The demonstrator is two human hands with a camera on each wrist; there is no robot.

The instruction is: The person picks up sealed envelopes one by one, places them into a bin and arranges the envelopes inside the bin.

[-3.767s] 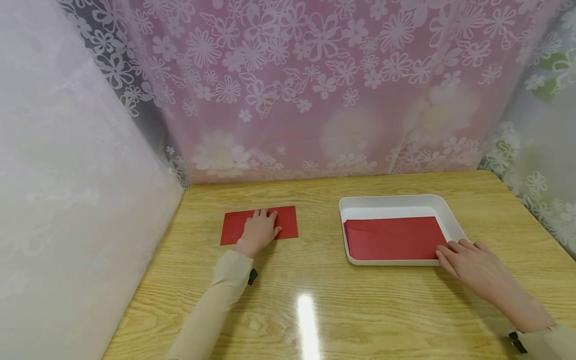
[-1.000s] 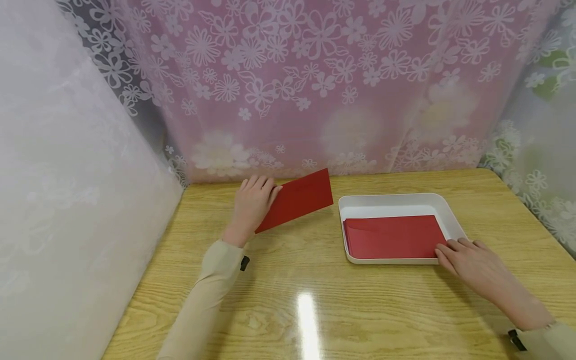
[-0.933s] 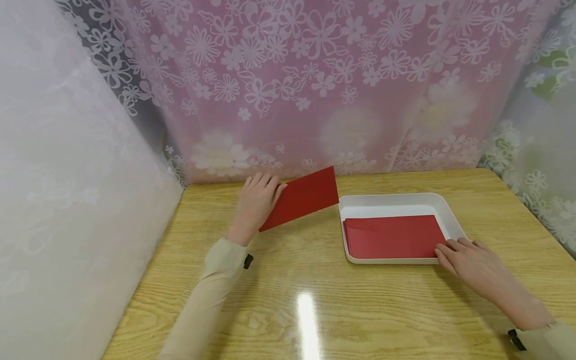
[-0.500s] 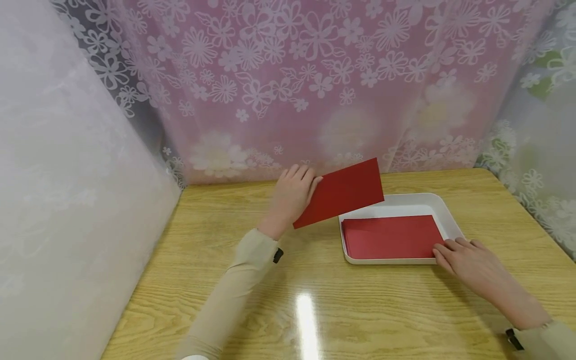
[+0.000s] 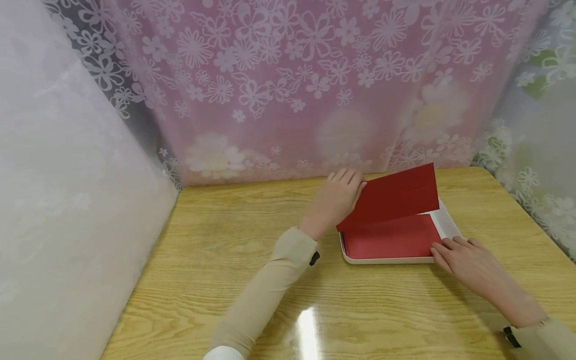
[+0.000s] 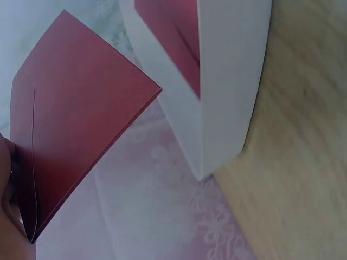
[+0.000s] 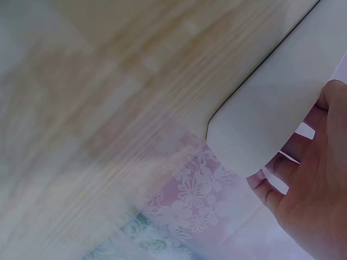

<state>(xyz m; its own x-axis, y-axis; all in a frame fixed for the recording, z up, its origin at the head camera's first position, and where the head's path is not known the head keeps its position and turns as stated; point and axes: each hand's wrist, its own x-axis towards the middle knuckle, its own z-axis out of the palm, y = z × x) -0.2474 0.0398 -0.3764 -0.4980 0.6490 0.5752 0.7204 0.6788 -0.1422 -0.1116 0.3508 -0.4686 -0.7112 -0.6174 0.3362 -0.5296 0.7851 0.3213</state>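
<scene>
In the head view my left hand [image 5: 335, 200] grips a red envelope [image 5: 396, 195] by its left end, thumb on the near side. The envelope is tilted up over a white tray [image 5: 447, 225], hiding much of its back part. More red envelopes [image 5: 391, 242] lie flat in the tray. The left wrist view shows the flap line on the held envelope [image 6: 81, 103], apart from the tray wall [image 6: 230, 81]. At the tray's near right corner, my right hand [image 5: 477, 265] holds the rim. Its fingers hook over the edge in the right wrist view.
The tray stands on a wood-grain table [image 5: 225, 260], toward its right side. A pink floral curtain [image 5: 288, 100] hangs behind the table's back edge. Pale sheeting [image 5: 67, 200] closes off the left, and more floral cloth [image 5: 535, 165] the right.
My left hand has lifted the red envelope off the table on the left and carried it right, over the tray. My right hand has stayed at the tray's corner.
</scene>
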